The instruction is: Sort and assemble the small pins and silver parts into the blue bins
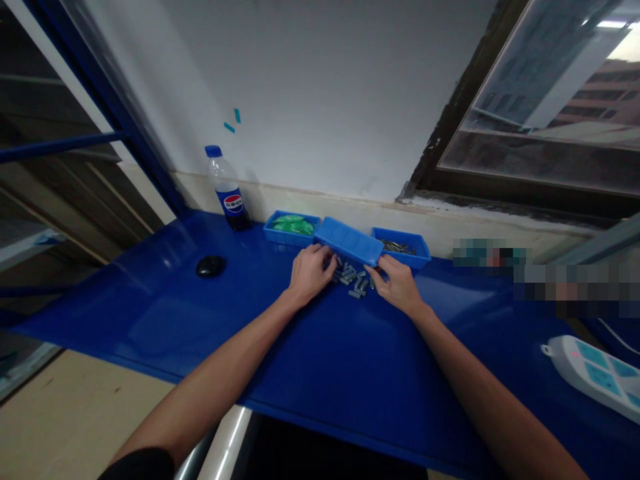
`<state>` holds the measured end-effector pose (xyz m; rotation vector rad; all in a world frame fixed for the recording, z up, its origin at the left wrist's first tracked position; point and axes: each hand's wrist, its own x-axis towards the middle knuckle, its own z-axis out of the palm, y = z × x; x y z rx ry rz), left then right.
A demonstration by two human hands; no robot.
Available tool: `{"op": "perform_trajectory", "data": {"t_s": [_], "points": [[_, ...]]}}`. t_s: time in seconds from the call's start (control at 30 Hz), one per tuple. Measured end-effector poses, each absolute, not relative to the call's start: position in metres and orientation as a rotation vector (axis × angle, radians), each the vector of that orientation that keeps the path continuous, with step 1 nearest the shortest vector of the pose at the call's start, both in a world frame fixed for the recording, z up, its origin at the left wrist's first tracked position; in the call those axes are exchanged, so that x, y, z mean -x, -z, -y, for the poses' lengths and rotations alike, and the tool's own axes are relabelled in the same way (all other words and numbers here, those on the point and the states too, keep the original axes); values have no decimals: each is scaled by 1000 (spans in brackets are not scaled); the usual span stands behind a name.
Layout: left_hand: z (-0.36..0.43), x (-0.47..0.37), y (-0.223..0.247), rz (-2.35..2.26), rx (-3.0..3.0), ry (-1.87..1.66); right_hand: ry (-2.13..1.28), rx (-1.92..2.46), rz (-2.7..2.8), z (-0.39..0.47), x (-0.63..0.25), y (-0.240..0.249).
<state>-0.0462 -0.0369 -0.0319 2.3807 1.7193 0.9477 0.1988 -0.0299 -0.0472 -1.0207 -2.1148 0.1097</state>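
A blue plastic bin (349,241) is tipped over toward me, its ribbed outer side facing up. Small grey metal cylinders (356,280) lie loose on the blue table just in front of it. My left hand (313,272) is closed with curled fingers at the bin's lower left edge, the thumb beside the cylinders. At the lower right corner, my right hand (395,283) grips the bin between thumb and fingers. The bin's inside is hidden from this side.
Left of the tipped bin stands a blue bin (270,233) with green packets; right of it, another blue bin (424,252) holds metal screws or pins. A cola bottle (230,193) is by the wall. A black mouse-like object (210,266) and a white power strip (595,373) lie on the table (320,373).
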Motion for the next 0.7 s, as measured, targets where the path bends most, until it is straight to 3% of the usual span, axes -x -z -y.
{"op": "perform_trajectory", "data": {"t_s": [0.2,0.43,0.57,0.7], "points": [[39,46,40,-1978,-2275,-794,-348,1176,1967,15,-203,16],[47,31,50,-1855,-2335,-722,-705,1325,1811,-23,-188,-18],[50,26,47,-1760,-2338,-714,-925,1463,1646,-42,-173,-18],[54,24,42,-1791,-2365,-760,-934,1481,1463,-50,-173,-4]]}}
